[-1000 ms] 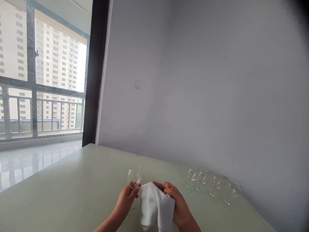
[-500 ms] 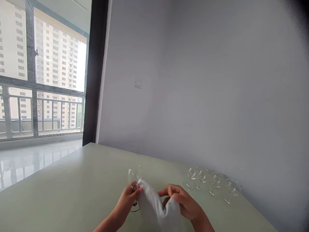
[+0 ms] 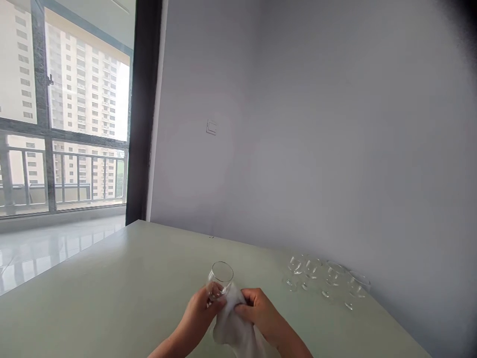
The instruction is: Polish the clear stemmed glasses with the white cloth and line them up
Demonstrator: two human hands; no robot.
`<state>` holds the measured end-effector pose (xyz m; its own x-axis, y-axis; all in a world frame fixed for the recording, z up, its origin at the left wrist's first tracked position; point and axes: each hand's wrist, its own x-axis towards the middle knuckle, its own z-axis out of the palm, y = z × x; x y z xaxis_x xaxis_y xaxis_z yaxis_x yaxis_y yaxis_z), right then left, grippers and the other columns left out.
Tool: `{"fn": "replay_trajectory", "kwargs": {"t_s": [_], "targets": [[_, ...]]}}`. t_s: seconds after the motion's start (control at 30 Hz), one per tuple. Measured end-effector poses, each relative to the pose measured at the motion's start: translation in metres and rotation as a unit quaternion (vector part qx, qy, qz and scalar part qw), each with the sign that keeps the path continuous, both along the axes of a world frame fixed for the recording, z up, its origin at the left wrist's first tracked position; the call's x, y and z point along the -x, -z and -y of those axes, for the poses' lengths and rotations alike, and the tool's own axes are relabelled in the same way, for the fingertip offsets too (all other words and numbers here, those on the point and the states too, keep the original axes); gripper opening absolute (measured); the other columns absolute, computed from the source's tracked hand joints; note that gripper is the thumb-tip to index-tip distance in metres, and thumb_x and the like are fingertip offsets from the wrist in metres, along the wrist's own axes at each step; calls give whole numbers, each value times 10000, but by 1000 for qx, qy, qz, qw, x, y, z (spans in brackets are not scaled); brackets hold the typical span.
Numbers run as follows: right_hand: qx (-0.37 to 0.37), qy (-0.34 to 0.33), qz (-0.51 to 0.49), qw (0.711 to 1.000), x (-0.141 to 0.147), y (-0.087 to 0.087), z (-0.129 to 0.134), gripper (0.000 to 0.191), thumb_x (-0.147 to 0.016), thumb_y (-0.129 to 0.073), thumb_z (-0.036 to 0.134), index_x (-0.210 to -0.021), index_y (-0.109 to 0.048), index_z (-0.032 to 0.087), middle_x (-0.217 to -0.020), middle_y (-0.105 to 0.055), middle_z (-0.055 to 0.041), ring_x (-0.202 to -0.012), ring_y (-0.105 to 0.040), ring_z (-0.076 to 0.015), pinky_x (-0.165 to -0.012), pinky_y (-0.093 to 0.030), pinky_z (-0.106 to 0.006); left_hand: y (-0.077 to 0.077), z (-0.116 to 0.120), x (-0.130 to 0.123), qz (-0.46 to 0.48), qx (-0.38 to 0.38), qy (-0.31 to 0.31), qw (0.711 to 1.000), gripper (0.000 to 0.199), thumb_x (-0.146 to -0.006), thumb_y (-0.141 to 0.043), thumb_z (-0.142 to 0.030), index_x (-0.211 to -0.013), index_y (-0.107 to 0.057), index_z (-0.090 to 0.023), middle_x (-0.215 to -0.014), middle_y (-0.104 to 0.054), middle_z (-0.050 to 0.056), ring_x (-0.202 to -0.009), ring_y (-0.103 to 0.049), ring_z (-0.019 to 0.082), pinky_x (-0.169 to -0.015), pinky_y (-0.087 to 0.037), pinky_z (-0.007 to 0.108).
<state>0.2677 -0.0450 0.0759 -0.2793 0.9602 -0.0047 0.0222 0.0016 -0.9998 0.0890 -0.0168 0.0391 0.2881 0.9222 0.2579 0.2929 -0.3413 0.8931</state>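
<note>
A clear stemmed glass (image 3: 222,272) is held by my left hand (image 3: 200,309), its fingers closed around the lower part of the bowl and its round rim tilted toward me. My right hand (image 3: 257,312) pinches a white cloth (image 3: 236,330) just to the right of the glass. The cloth's upper end touches the glass beside my left thumb, and the rest hangs down in folds. Behind the cloth, most of the stem and foot is hidden.
Several clear stemmed glasses (image 3: 331,276) stand in a row at the right of the pale green table (image 3: 112,278), near the grey wall (image 3: 316,149). On the left, a large window (image 3: 85,114) looks out past a railing to tall buildings.
My right hand has moved left, bringing the bunched cloth up against the glass. The glass has tipped so that its rim now faces me more.
</note>
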Motion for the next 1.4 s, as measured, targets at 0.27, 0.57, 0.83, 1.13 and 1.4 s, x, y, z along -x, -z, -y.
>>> {"fn": "replay_trajectory", "kwargs": {"t_s": [0.27, 0.57, 0.83, 1.13, 1.4], "targets": [[-23, 158, -117, 980, -7, -30, 12, 238, -714, -641, 346, -881, -661, 178, -696, -617, -3, -629, -512, -143, -603, -402, -259, 6, -8, 12, -211, -88, -133, 964, 292, -874, -327, -389, -725, -523, -232, -669, -611, 33, -723, -549, 227, -631, -330, 299], [-122, -19, 306, 944, 27, -60, 53, 525, -714, -563, 221, -1226, -510, 323, -904, -627, 2, -706, -530, -167, -634, -387, -257, 3, -8, 17, -304, -140, -101, 937, 242, -905, -302, -335, -754, -464, -238, -717, -647, 24, -791, -576, 221, -647, -340, 287], [-183, -14, 373, 910, 22, -22, 31, 94, -611, -631, 164, -686, -643, 219, -732, -601, 12, -678, -503, -151, -594, -322, -253, 6, 0, 7, -345, -204, -32, 916, 189, -718, -430, -51, -682, -474, -231, -675, -642, 9, -678, -562, 184, -657, -337, 291], [2, 32, 104, 994, 33, 8, 16, 255, -754, -538, 350, -931, -591, 173, -565, -516, 38, -408, -517, -122, -369, -347, -210, -1, -2, 12, -327, -257, -55, 908, 235, -745, -467, -43, -885, -537, -217, -849, -658, 5, -806, -568, 183, -744, -395, 311], [47, -17, -59, 997, 26, 1, 19, 530, -725, -611, 375, -1185, -496, 137, -568, -531, 45, -423, -530, -114, -378, -392, -201, -10, -12, 32, -268, -455, -35, 849, 219, -863, -501, -185, -1078, -531, -216, -818, -702, -10, -696, -603, 155, -856, -414, 365]]}}
